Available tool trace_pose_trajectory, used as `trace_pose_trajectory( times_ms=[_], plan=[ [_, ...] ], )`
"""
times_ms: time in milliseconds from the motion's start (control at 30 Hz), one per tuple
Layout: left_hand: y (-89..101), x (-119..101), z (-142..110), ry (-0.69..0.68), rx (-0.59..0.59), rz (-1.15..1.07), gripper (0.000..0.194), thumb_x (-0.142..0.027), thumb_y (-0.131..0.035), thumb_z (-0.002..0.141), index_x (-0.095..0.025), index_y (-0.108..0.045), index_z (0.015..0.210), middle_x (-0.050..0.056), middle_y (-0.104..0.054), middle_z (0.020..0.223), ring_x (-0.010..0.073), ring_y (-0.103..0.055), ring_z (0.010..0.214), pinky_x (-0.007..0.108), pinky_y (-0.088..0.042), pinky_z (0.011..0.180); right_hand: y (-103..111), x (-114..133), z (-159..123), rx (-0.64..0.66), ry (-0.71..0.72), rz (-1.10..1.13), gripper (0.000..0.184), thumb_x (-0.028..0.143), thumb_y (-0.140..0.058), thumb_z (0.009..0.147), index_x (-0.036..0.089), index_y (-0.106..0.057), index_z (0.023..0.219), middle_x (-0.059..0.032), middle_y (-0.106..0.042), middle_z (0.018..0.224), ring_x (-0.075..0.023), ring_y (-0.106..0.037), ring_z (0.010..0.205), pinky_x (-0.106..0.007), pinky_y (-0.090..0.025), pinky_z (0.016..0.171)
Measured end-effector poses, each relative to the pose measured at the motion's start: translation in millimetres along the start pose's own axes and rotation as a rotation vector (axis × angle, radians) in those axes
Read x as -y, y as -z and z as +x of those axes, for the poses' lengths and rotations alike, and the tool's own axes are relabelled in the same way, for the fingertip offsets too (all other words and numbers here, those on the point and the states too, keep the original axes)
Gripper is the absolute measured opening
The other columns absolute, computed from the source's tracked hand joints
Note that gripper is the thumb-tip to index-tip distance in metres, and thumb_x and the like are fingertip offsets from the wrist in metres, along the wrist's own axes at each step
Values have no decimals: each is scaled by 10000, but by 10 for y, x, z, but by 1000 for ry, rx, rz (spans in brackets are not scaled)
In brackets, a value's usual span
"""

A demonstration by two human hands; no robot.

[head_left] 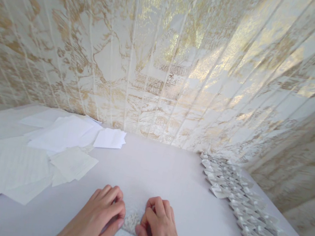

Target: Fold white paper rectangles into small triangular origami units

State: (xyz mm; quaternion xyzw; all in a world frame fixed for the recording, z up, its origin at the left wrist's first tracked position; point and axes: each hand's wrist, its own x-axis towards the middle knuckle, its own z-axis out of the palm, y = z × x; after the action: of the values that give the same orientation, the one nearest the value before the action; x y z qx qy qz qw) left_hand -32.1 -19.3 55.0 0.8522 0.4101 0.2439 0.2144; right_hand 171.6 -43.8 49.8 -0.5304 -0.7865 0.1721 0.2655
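Your left hand [103,215] and right hand [158,226] look pinched onto opposite edges of the small paper piece [130,222], on the table [163,171] between them. Uneven pull from either side could tear or skew it.

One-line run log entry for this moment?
left hand: at left edge of pale piece; right hand: at its right edge; table left: loose papers; table right: folded paper rows
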Motion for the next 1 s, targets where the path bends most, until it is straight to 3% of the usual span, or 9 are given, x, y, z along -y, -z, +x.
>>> trace_pose_trajectory(
  times_ms=[400,533,667,767,867,1000],
  plan=[
    [-66,-12,39,3,10,131,161,-74,-501,835,-218,-480,765,10,-534,901,232,-499,863,349,-361,723,-44,24,2,7,-5,-98,203,37,-610,758,215,-513,764,-55,-567,1017,-261,-482,937,-411,-417,822],
    [-60,-16,24,47,-29,87,158,-77,-515,833,-229,-476,815,2,-535,908,224,-497,853,340,-375,731,13,22,10,34,-17,-52,212,20,-600,763,209,-506,779,-42,-562,1001,-244,-480,930,-393,-406,824],
    [-17,-25,30,63,15,12,166,-86,-525,849,-250,-523,881,-1,-550,978,231,-505,936,351,-395,796,88,-7,28,105,-10,60,276,-9,-579,760,228,-539,895,-12,-570,1000,-222,-489,958,-363,-399,852],
    [-19,-35,32,78,25,9,185,-77,-521,839,-255,-544,885,2,-551,989,242,-507,956,368,-398,810,59,-7,44,80,-30,66,250,46,-622,784,237,-555,931,-10,-576,1002,-226,-492,963,-370,-389,861],
    [-50,-44,29,60,13,2,240,-53,-503,832,-263,-554,934,8,-548,1002,244,-505,956,374,-404,815,-1,28,62,37,-80,30,201,138,-698,781,226,-555,892,-18,-576,976,-240,-495,939,-392,-379,847],
    [-74,-53,30,6,21,-9,274,-32,-462,859,-271,-583,917,12,-540,1019,235,-503,969,359,-416,819,45,72,94,85,-113,62,263,62,-649,724,234,-549,896,-17,-586,997,-241,-497,958,-393,-381,865]
  ],
)
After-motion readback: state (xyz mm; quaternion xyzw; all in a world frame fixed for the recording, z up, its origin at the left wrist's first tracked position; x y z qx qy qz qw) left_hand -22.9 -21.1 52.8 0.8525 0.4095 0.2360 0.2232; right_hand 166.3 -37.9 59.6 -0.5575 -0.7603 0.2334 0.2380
